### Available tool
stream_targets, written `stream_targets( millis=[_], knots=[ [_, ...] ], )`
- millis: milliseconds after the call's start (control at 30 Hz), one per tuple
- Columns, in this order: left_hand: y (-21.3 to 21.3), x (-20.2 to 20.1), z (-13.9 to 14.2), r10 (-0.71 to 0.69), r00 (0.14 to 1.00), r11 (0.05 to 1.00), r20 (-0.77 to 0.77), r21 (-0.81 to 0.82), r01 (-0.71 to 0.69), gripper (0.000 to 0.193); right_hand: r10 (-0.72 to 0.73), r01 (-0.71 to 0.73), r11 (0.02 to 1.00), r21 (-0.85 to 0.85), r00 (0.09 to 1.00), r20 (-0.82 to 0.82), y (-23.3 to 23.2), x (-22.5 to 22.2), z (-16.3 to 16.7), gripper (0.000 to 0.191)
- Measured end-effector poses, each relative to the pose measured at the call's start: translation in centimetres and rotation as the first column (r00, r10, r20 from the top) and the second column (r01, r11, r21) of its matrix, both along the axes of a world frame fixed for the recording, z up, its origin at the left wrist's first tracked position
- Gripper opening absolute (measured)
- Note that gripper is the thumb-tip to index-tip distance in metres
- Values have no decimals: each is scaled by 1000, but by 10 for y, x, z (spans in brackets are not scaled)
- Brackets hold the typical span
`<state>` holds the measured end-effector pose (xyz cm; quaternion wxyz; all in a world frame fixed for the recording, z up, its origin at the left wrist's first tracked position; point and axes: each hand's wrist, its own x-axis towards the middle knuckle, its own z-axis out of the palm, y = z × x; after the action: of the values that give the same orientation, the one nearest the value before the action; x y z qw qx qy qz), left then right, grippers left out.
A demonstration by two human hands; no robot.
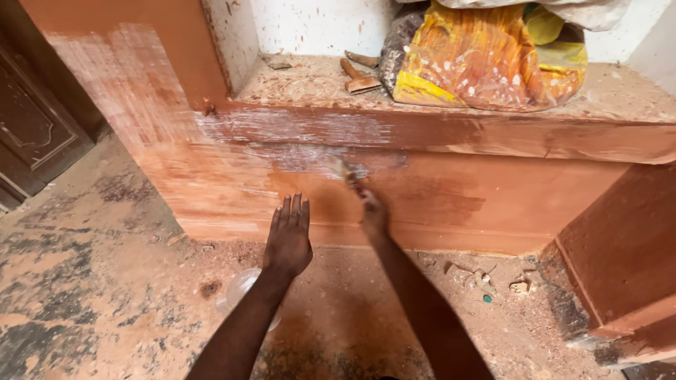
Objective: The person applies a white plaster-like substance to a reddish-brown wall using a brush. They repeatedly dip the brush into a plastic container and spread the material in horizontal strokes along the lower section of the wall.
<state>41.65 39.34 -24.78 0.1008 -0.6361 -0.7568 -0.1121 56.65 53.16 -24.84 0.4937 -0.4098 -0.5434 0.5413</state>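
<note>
The wall [451, 204] under the ledge [436, 130] is taking most of the view, and it is carrying reddish-brown paint over nearly all of its face. Pale, whitish streaks are showing in some places: a large patch at the upper left [130, 84], a long band along the front edge of the ledge [296, 128], and a smaller band just below it [310, 156]. I am judging that these streaked parts are the work that is left, while the lower and right parts of the wall are looking evenly covered already.

On top of the ledge an orange and yellow sack [486, 63] is lying, and beside it a small tool with a wooden handle [358, 79]. The floor [105, 309] is spotted with the same red dust and with small bits of rubbish.

The left hand [289, 239] is resting flat against the lower wall, fingers straight and spread, holding nothing. The right hand [373, 214] is clenching around a brush [345, 171], which is blurred, so probably it is moving; its tip is touching the smaller pale band. Under the left forearm a clear plastic container [239, 292] is standing on the floor.
</note>
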Motion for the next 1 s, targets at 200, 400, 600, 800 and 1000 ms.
stream_targets(
  millis=[200, 400, 600, 800, 1000],
  knots=[
    [19, 12, -38, -36, 996, 995, 77, 92, 28, 81, -186, 198, 972, 131, 978, -96, 68, 114, -36, 31],
    [40, 0, -78, -78, 994, 991, 82, 118, 68, 80, -410, 421, 888, 185, 907, -92, 84, 181, -72, 32],
    [64, -4, -86, -113, 987, 984, 117, 153, 95, 83, -532, 549, 835, 30, 821, -208, 66, 154, -99, 29],
    [74, -12, -80, -177, 977, 955, 122, 260, 140, 83, -295, 192, 938, -289, 880, -372, 74, 47, -113, 34],
    [72, -36, -81, -161, 979, 942, 121, 314, 116, 83, -47, 34, 992, -117, 993, -104, 36, -78, -124, 16]
  ],
)
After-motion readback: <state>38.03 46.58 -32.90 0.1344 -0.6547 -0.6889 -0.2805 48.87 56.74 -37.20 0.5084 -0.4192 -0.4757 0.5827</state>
